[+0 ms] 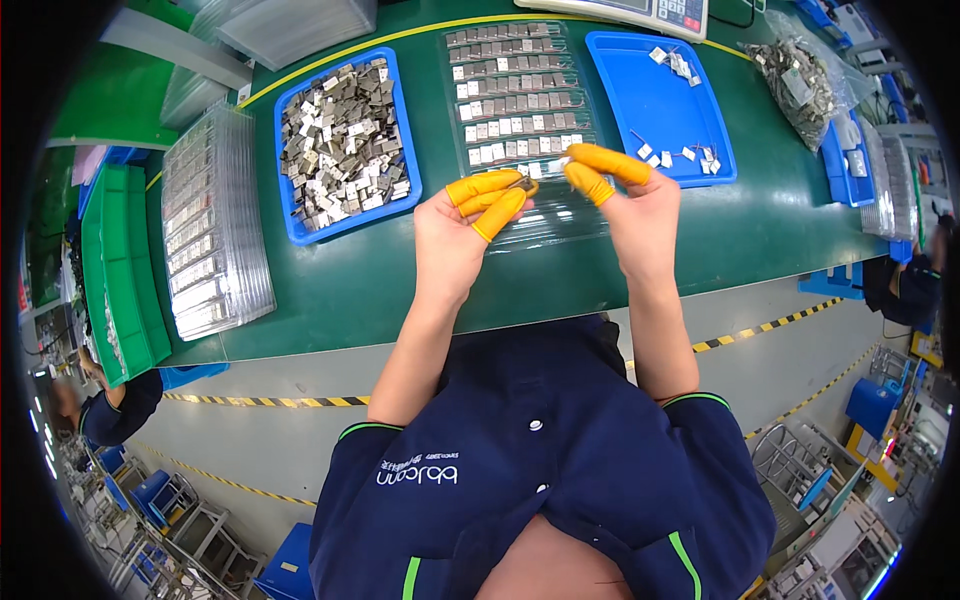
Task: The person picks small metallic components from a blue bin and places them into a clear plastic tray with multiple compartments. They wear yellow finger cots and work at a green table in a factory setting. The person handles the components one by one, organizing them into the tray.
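Observation:
My left hand (455, 230), with yellow finger cots, pinches a small metal piece (526, 186) over the near part of a clear plastic tray (545, 228). To its right, my right hand (638, 208), also in yellow finger cots, has thumb and forefinger closed at a small white part (565, 165); the fingers partly hide it. Rows of small grey and white connector pieces (517, 125) fill the tray beyond both hands. The tray's near end shows bare plastic, and my fingers cover part of its nearest filled row.
A blue tray (413, 165) heaped with metal pieces stands left. Another blue tray (672, 115) at right holds a few white pieces. Stacked clear trays (240, 200) and green bins (135, 270) lie farther left. A scale (660, 14) and a bag of parts (795, 85) are behind.

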A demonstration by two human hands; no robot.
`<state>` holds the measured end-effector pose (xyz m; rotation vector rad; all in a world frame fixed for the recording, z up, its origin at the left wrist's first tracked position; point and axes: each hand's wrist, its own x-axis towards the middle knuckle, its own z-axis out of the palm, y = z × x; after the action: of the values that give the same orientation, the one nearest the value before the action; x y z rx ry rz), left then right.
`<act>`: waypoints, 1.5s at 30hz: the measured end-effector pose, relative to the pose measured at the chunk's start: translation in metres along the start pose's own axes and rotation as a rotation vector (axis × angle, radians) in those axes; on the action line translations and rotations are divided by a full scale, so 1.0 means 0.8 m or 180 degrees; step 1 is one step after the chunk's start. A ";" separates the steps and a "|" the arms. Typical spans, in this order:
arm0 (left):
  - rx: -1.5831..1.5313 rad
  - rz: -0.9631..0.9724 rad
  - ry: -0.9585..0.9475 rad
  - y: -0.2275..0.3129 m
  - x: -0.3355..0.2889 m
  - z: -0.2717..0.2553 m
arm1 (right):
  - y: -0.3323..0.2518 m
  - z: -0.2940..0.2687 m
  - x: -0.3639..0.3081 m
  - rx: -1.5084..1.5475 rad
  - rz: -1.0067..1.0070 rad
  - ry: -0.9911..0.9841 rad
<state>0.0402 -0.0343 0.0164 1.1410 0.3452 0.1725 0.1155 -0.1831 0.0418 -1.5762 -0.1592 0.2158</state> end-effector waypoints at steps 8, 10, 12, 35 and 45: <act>0.0233 -0.0187 -0.0073 0.006 -0.007 -0.003 | 0.003 -0.010 -0.007 -0.0615 -0.0372 -0.0590; 0.0379 -0.0078 -0.0130 0.003 -0.009 -0.006 | 0.002 -0.016 -0.006 -0.1072 -0.0765 -0.0714; 0.0569 0.0160 -0.0244 0.000 -0.011 -0.008 | -0.001 -0.021 -0.007 -0.1039 -0.0607 -0.0816; 0.0864 -0.0509 -0.0615 0.014 -0.022 -0.013 | 0.010 -0.021 -0.019 -0.0073 0.0839 -0.1546; 0.0949 0.0160 -0.0015 0.007 -0.012 -0.029 | 0.027 -0.024 0.030 -0.2123 -0.1733 -0.0167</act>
<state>0.0235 -0.0150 0.0147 1.4452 0.3457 0.1659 0.1426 -0.1963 0.0199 -2.1126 -0.7499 -0.2525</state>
